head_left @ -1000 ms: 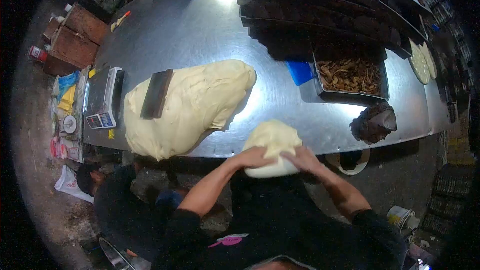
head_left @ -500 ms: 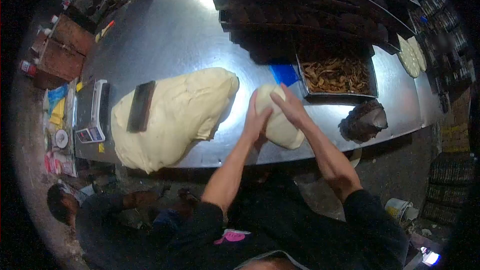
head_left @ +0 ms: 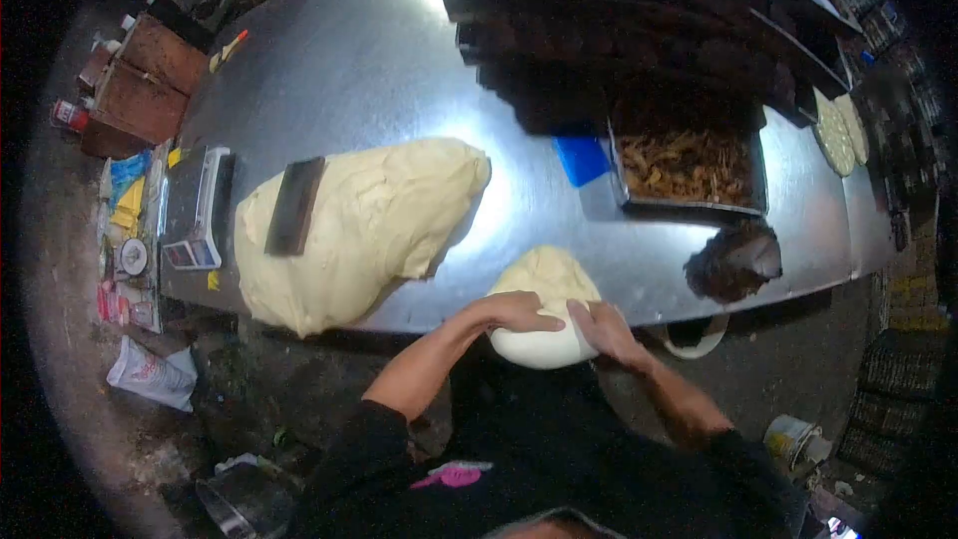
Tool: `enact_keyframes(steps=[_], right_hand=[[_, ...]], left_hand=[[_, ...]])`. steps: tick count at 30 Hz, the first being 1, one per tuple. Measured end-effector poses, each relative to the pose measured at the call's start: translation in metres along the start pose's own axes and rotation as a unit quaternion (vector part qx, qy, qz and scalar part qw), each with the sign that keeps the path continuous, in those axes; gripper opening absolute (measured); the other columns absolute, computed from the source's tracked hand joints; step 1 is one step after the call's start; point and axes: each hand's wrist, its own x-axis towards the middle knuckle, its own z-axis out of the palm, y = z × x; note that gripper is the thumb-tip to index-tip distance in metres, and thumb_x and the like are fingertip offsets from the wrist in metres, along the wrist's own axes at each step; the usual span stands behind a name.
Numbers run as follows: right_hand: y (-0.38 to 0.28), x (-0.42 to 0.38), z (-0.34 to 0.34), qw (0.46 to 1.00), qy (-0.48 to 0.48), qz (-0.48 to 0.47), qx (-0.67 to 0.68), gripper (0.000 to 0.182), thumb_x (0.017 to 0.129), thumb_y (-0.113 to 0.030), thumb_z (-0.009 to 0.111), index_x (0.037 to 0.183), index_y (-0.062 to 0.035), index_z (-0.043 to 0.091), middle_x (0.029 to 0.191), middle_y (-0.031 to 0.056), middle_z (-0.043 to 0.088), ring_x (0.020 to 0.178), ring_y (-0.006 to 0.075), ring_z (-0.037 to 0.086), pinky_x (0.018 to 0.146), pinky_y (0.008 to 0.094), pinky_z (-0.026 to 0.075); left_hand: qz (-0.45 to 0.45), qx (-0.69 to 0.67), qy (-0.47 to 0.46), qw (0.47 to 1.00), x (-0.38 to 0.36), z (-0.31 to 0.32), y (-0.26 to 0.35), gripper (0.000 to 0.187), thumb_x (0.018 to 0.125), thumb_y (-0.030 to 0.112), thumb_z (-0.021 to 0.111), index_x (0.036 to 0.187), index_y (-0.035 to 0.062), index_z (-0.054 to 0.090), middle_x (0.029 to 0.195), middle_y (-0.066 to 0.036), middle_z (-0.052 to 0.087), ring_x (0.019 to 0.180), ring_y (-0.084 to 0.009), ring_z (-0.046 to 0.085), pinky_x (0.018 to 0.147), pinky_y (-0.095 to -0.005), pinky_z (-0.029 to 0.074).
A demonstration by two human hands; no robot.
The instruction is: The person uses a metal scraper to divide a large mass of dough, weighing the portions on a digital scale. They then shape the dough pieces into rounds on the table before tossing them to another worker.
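At the table's near edge, a smooth piece of dough [head_left: 542, 347] bulges towards me, partly over the edge. My left hand [head_left: 519, 311] grips it from the left, thumb pointing inward. From the right, my right hand [head_left: 602, 327] holds the same piece, its thumb close to the left one. The undersides of both hands are hidden. Left of them lies a large mound of dough [head_left: 384, 215], with a dark flat rectangular tool [head_left: 296, 208] resting on top.
A digital scale [head_left: 198, 210] stands at the table's left end. Behind my hands are a blue flat piece [head_left: 582, 160] and a metal tray [head_left: 694, 206] of brown shreds. Dark stacked trays [head_left: 639, 30] fill the back. A dark crumpled lump [head_left: 733, 262] sits at right.
Both hands have drawn the dough piece towards my body, to the table edge, and changed their hold on it. The person at lower left is out of view.
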Motion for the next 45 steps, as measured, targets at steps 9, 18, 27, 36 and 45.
enact_keyframes(steps=[9, 18, 27, 36, 45], right_hand=[[0.009, -0.007, -0.084, 0.956, 0.285, -0.015, 0.064, 0.063, 0.093, -0.048, 0.043, 0.139, -0.004, 0.036, 0.131, 0.024, 0.047, 0.123, 0.0338, 0.045, 0.103, 0.0417, 0.035], [-0.103, 0.024, -0.107, 0.9, 0.286, -0.266, 0.192, 0.05, 0.082, -0.038, 0.064, 0.115, -0.0023, 0.055, 0.112, 0.0154, 0.058, 0.102, 0.0227, 0.057, 0.089, 0.0345, 0.044], [0.019, 0.059, -0.032, 0.987, 0.123, -0.003, 0.107, 0.042, 0.092, -0.038, 0.051, 0.102, 0.0011, 0.06, 0.091, 0.0175, 0.063, 0.088, 0.024, 0.058, 0.08, 0.0376, 0.046], [0.001, 0.073, -0.022, 0.868, 0.373, -0.257, 0.201, 0.074, 0.083, -0.031, 0.061, 0.141, -0.0011, 0.028, 0.141, 0.0221, 0.034, 0.128, 0.0338, 0.037, 0.107, 0.0406, 0.027], [-0.101, 0.014, -0.037, 0.51, 0.107, -0.166, 0.837, 0.064, 0.089, -0.062, 0.039, 0.131, -0.0134, 0.045, 0.124, 0.0079, 0.054, 0.112, 0.0266, 0.053, 0.093, 0.0446, 0.045]], left_hand=[[0.24, -0.179, 0.46, 0.836, -0.015, -0.018, -0.032, 0.063, 0.089, 0.02, 0.057, 0.142, 0.001, 0.028, 0.146, -0.019, 0.029, 0.136, -0.0279, 0.027, 0.111, -0.036, 0.022], [0.305, -0.484, 0.426, 0.701, -0.002, -0.083, 0.055, 0.046, 0.081, 0.022, 0.068, 0.12, 0.0028, 0.053, 0.111, -0.012, 0.06, 0.103, -0.0177, 0.056, 0.088, -0.0291, 0.045], [0.005, -0.188, 0.14, 0.972, 0.043, -0.046, -0.003, 0.043, 0.088, 0.039, 0.055, 0.103, 0.0001, 0.066, 0.107, -0.021, 0.064, 0.095, -0.0301, 0.062, 0.086, -0.0392, 0.047], [0.224, -0.094, 0.509, 0.826, 0.061, -0.029, -0.041, 0.059, 0.089, 0.027, 0.055, 0.136, -0.0025, 0.036, 0.134, -0.021, 0.044, 0.124, -0.0317, 0.043, 0.104, -0.0412, 0.034], [0.446, -0.397, 0.472, 0.649, 0.001, -0.039, 0.036, 0.073, 0.094, 0.048, 0.041, 0.142, -0.0042, 0.022, 0.141, -0.02, 0.035, 0.13, -0.0268, 0.035, 0.107, -0.0339, 0.027]])
